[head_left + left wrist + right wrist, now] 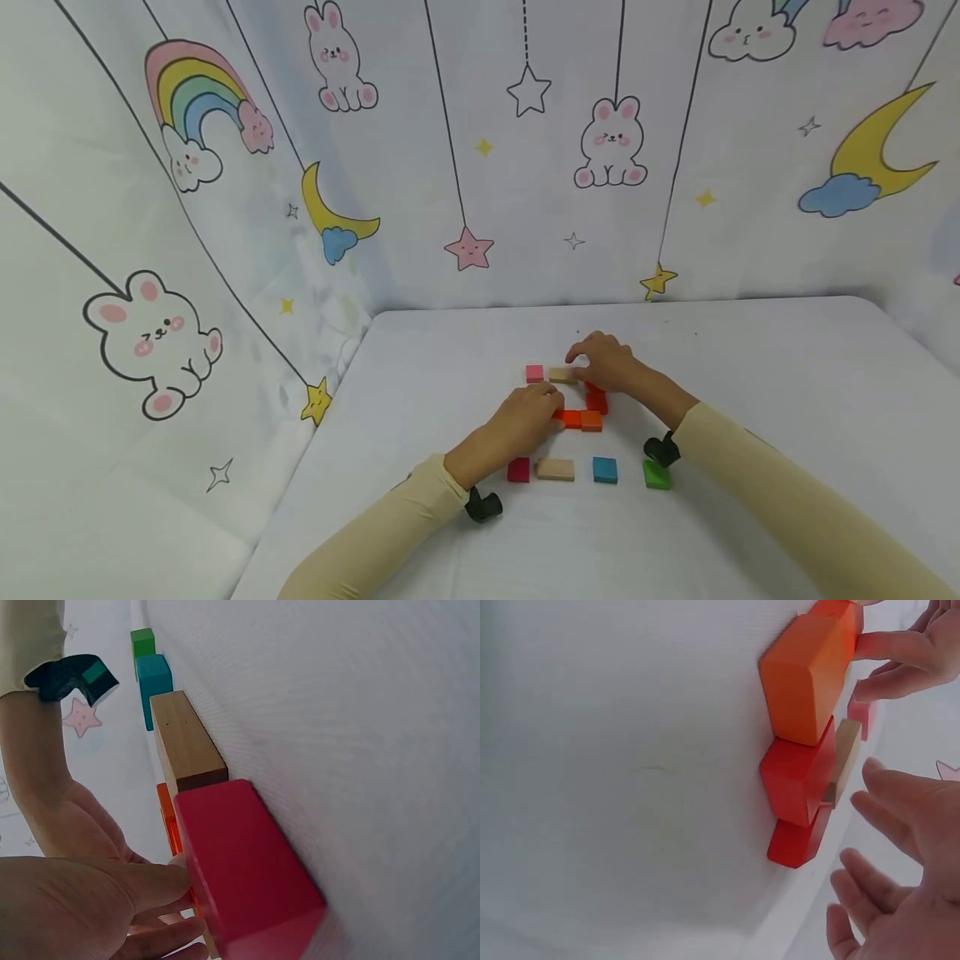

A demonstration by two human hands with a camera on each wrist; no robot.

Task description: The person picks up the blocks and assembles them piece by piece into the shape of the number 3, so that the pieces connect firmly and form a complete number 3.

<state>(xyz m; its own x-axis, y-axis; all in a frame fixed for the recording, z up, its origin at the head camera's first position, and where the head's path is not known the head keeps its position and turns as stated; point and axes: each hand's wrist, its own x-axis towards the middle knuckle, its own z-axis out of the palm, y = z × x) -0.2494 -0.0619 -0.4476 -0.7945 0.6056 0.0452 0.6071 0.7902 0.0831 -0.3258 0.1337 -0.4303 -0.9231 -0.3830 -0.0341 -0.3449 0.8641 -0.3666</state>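
Observation:
My left hand pinches the left end of a row of orange blocks, thumb on the near side and a finger on the far side. In the right wrist view that hand's fingers lie against the orange block. My right hand hovers over the back of the red blocks, which meet the orange row at a corner. Its fingers are spread and loosely bent, with nothing between them in the right wrist view. By its thumb lies a plain wooden block, with a pink block to the left.
Nearer me runs a spaced row: a crimson block, a wooden block, a blue block and a green block. A white cloth covers the table. Behind hangs a patterned curtain.

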